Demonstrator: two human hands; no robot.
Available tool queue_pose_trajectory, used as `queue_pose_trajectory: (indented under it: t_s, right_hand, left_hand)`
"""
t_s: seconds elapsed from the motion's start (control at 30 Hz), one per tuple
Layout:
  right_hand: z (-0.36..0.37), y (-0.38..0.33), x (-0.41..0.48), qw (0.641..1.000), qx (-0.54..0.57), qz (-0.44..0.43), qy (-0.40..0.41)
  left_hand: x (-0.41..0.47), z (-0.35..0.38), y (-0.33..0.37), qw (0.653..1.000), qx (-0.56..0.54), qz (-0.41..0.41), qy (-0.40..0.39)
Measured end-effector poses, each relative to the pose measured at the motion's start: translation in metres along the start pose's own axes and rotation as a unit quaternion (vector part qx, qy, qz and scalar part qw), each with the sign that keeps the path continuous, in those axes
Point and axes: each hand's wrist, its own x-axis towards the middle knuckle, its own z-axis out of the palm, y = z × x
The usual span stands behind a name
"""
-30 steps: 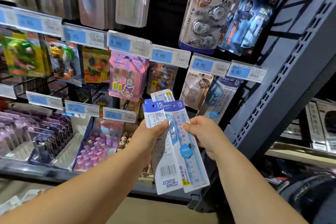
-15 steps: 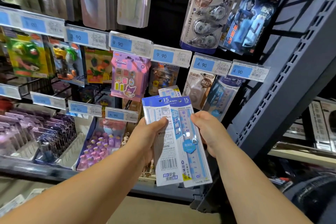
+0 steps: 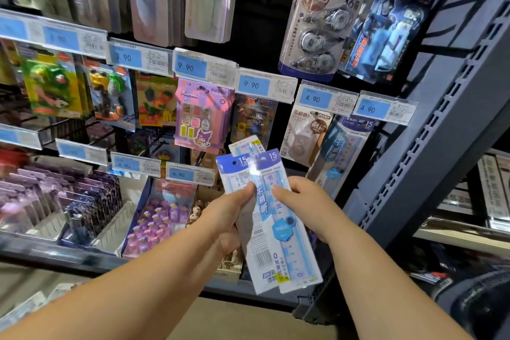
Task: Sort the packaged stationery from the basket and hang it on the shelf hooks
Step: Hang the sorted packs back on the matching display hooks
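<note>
While left hand (image 3: 226, 219) and right hand (image 3: 307, 204) pinch them, translucent blue-white ruler packs (image 3: 278, 254) overlap, fanned

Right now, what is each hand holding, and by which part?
Fanned packaged rulers. The left hand pinches the bunch just below the blue headers; the right hand grips the front pack's upper right edge.

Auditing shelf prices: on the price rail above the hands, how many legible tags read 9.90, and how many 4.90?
9.90 tags: 2
4.90 tags: 2
Total: 4
The far-left tags are too blurred to read.
</note>
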Motion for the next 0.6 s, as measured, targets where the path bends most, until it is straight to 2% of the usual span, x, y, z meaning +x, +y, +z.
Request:
queue_pose_trajectory:
  t_s: [0.13,0.27,0.33,0.5,0.6]
  right_hand:
    - [0.0023,0.0037,0.0051,0.999,-0.001,-0.022,0.048]
    - [0.0026,0.0051,0.0087,0.999,-0.015,0.031,0.04]
    - [0.0017,0.0068,0.01,0.998,-0.002,0.055,0.022]
    - [0.001,0.0079,0.0058,0.979,0.19,0.073,0.003]
    - [0.0037,0.0059,0.0049,0.972,0.226,0.068,0.002]
  left_hand:
    - [-0.0003,0.0036,0.0019,1.0,-0.01,-0.011,0.011]
    - [0.0059,-0.0023,0.0042,0.996,0.074,0.048,0.031]
    - [0.007,-0.0037,0.0069,0.994,0.093,0.046,0.036]
    - [0.0016,-0.0018,0.0099,0.999,0.045,0.0,0.011]
    - [-0.0016,-0.0012,0.0087,1.0,0.002,-0.001,-0.002]
